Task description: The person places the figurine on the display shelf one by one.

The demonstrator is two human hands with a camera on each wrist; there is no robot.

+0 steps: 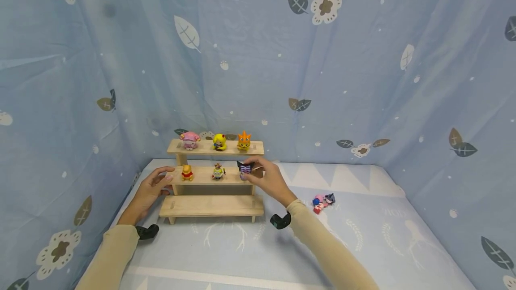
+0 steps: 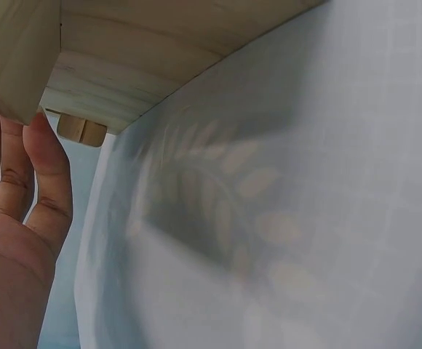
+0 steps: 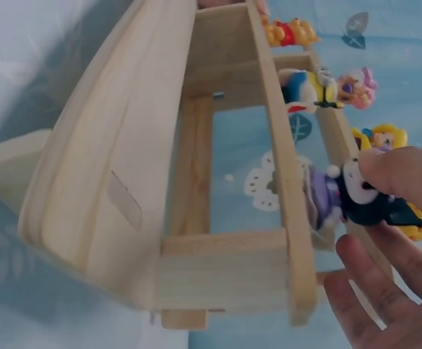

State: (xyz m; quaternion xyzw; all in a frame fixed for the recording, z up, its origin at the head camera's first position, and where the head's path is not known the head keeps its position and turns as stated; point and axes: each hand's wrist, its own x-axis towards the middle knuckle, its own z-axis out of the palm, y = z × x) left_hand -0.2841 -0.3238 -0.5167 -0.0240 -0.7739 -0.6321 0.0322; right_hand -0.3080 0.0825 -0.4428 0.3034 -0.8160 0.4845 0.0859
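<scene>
A three-tier wooden shelf [image 1: 211, 205] stands on the blue cloth. My right hand [image 1: 258, 171] pinches a purple and black figure [image 1: 244, 169] at the right end of the middle tier. In the right wrist view the thumb and fingers of that hand [image 3: 378, 218] close around the figure [image 3: 335, 196] at the tier's edge. My left hand [image 1: 159, 182] rests with straight fingers [image 2: 22, 189] against the left end of the shelf [image 2: 160, 36]. A yellow and red bear figure [image 1: 187, 172] and a small pale figure [image 1: 218, 172] also stand on the middle tier.
Pink [image 1: 190, 140], yellow [image 1: 219, 142] and orange [image 1: 243, 141] figures line the top tier. The bottom tier is bare. A small heap of loose figures [image 1: 323, 201] lies on the cloth right of the shelf. Blue leaf-print curtains close in behind and on both sides.
</scene>
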